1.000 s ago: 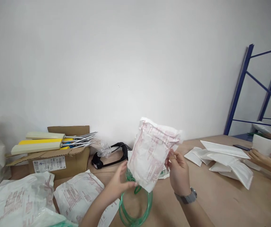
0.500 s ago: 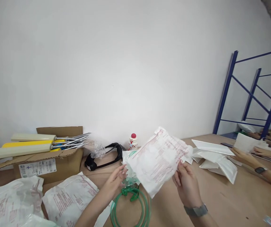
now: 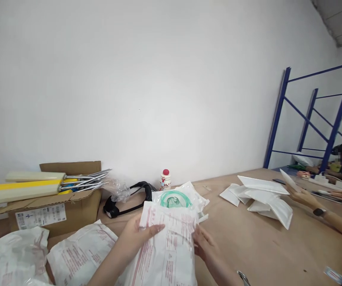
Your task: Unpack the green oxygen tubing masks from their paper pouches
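A white pouch with red print [image 3: 171, 242] lies between my two hands, low in front of me. My left hand [image 3: 142, 234] grips its left edge, thumb flat on top. At the opposite edge, the bent fingers of my right hand [image 3: 203, 242] hold the pouch. Just beyond it is a clear package [image 3: 156, 196] with coiled green tubing [image 3: 175, 196] showing inside. The pouch hides the nearer part of that package. Two similar pouches rest to the left: one beside my left forearm [image 3: 81, 250], another at the edge [image 3: 12, 252].
A cardboard box [image 3: 81, 216] of handled metal rods stands back left, near a black strap device [image 3: 129, 210]. A red-topped bottle [image 3: 165, 180] is by the wall. White packets [image 3: 263, 198] lie right, beside another person's hand [image 3: 302, 196]; blue racking [image 3: 278, 115] rises behind.
The pouch has come down and toward me, now covering the loose green tubing. My left hand, free before, has taken its left edge. The other person's hand has lifted a white packet.
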Demonstrator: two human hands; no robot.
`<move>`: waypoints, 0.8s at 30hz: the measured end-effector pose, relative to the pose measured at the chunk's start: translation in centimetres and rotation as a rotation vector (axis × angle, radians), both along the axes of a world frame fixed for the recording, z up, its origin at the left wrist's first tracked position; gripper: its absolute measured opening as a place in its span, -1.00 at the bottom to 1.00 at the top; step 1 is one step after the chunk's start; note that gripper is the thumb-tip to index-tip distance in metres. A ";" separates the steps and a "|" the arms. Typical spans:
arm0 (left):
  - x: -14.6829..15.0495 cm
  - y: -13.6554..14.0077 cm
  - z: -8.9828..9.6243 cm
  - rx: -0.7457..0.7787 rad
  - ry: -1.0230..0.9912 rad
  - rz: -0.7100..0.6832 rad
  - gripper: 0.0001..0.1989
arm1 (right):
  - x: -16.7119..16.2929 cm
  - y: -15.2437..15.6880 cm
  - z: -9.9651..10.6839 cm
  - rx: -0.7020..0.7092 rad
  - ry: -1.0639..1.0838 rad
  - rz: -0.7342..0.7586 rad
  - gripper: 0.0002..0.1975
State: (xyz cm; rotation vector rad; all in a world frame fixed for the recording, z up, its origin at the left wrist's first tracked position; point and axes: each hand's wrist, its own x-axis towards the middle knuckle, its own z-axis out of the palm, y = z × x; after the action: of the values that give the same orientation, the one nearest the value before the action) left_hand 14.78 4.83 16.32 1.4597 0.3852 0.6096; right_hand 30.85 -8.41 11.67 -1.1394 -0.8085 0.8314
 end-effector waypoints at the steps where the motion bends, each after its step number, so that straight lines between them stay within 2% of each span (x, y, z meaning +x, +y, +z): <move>1: 0.2 -0.3 0.0 0.035 0.026 -0.005 -0.63 | 0.0 -0.1 0.4 0.043 0.004 -0.002 -0.59; 3: 0.2 -0.5 -0.1 0.166 0.081 0.056 -0.70 | 0.1 -0.3 1.3 0.082 -0.017 0.025 -0.56; 4: -0.1 -0.5 0.0 0.281 0.094 0.114 -0.73 | 0.2 -0.5 1.8 0.084 -0.053 0.022 -0.60; 6: -1.3 -0.5 0.4 0.639 0.062 0.187 -0.78 | 0.5 -1.0 2.7 0.136 -0.212 -0.005 -0.73; 8: -3.0 -0.5 1.0 1.108 -0.100 0.163 -0.82 | 0.9 -1.9 3.5 0.305 -0.520 -0.010 -0.80; 9: -3.8 -0.6 1.4 1.297 -0.206 0.177 -0.80 | 1.1 -2.5 3.7 0.398 -0.710 -0.019 -0.79; 10: -4.6 -0.7 1.6 1.378 -0.253 0.193 -0.78 | 1.2 -3.1 3.8 0.475 -0.904 -0.050 -0.77; 11: -5.1 -0.8 1.8 1.437 -0.282 0.216 -0.76 | 1.1 -3.6 3.8 0.519 -1.088 -0.117 -0.73; 13: -5.4 -1.0 1.9 1.477 -0.283 0.247 -0.73 | 0.6 -4.4 3.0 0.521 -1.397 -0.360 -0.64; 15: -4.5 -1.0 1.3 1.512 -0.275 0.209 -0.70 | -0.4 -4.7 1.8 0.474 -1.657 -0.589 -0.57; 16: -3.6 -1.1 0.7 1.518 -0.263 0.162 -0.69 | -0.9 -4.6 1.1 0.447 -1.771 -0.651 -0.57; 18: -1.9 -1.2 -0.9 1.541 -0.227 0.042 -0.67 | -1.4 -4.4 -0.3 0.424 -1.939 -0.667 -0.56; 20: -0.8 -1.6 -3.2 1.605 -0.136 0.013 -0.60 | -0.7 -4.5 -1.6 0.385 -2.023 -0.597 -0.52; 22: -1.1 -2.0 -6.1 1.654 0.104 0.173 -0.43 | 1.4 -5.6 -2.9 0.259 -2.051 -0.524 -0.54; 24: -2.7 -2.1 -9.2 1.574 0.337 0.522 -0.30 | 4.8 -7.9 -4.7 0.090 -2.039 -0.472 -0.52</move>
State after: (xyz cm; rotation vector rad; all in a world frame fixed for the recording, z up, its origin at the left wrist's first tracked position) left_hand 12.08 2.74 7.11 3.0334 0.5902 1.2048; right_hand 35.68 -16.27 6.93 -1.7792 -1.9585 -1.1358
